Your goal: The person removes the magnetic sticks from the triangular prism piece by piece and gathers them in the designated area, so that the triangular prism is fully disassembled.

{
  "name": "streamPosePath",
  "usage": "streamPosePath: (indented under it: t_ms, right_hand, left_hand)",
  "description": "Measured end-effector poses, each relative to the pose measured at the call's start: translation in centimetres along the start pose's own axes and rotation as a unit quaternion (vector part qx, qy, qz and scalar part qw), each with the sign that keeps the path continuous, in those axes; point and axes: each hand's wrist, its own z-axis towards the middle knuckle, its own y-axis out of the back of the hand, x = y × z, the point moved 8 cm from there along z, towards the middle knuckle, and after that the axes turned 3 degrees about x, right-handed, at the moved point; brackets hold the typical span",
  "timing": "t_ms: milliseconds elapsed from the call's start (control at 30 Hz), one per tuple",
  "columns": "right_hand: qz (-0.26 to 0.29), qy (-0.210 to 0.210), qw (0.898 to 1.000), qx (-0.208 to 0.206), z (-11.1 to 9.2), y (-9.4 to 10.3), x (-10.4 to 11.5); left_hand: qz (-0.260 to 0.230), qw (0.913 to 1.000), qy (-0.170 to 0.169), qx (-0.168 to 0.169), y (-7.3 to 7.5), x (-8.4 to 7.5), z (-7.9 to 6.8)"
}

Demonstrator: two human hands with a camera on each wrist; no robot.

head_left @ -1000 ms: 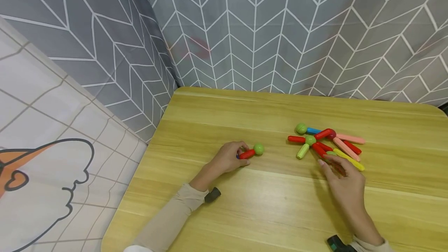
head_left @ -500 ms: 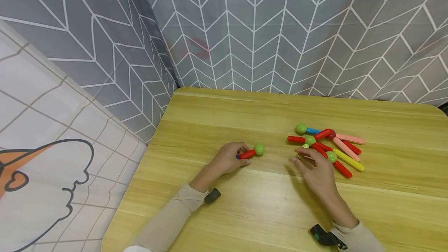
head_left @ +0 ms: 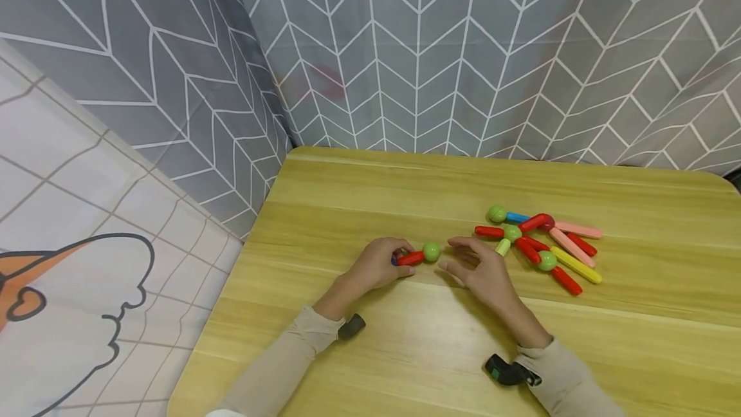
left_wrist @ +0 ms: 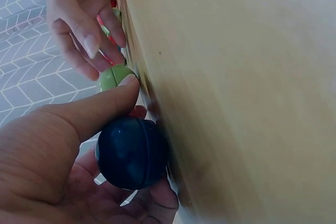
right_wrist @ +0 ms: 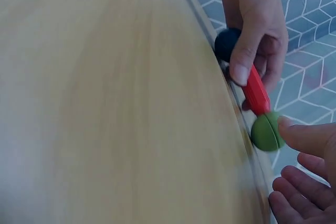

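My left hand [head_left: 379, 264] grips a toy piece near the table's left half: a red rod [head_left: 411, 259] with a green ball [head_left: 431, 251] at its right end and a dark blue ball [left_wrist: 131, 153] at the other. In the head view the blue ball is mostly hidden by the fingers; the left wrist view shows it large between thumb and fingers. My right hand [head_left: 483, 275] reaches in from the right with fingers spread, holding nothing. Its fingertips are right at the green ball, and in the right wrist view the thumb [right_wrist: 302, 136] overlaps that ball's edge.
Right of the right hand lies a cluster of rods and balls: a green ball [head_left: 512, 233] with red rods, a light green rod [head_left: 503, 248], a yellow rod [head_left: 576, 265], pink rods [head_left: 572, 246] and a dark red ball [head_left: 547, 222]. A patterned curtain [head_left: 405, 50] hangs behind the table.
My right hand has swept left from the cluster, past the light green rod, to the green ball on the held piece. The left hand has stayed nearly in place, keeping its grip.
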Motion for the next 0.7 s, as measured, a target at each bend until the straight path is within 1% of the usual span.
streamPosePath:
  t_ms: [33,133,433,567,700]
  right_hand:
    - [0.014,0.0,1.0,0.007,0.1,-0.3,0.0]
    - [0.033,0.002,0.999,0.02,0.4,-1.1,-0.1]
    - [0.046,0.005,0.998,0.047,1.3,-2.4,0.0]
    - [0.051,0.014,0.997,0.05,1.3,-2.6,0.3]
    - [0.049,0.014,0.997,0.053,1.3,-2.9,0.3]
  left_hand:
    - [0.004,1.0,-0.001,0.001,0.0,0.0,0.0]
    - [0.013,0.9999,-0.004,0.002,-0.1,-0.1,0.1]
    - [0.005,0.9999,-0.007,0.007,0.0,-0.1,0.1]
    - [0.002,0.9999,-0.012,0.01,-0.1,0.0,0.2]
    - [-0.004,0.9997,-0.02,0.012,-0.3,-0.2,0.2]
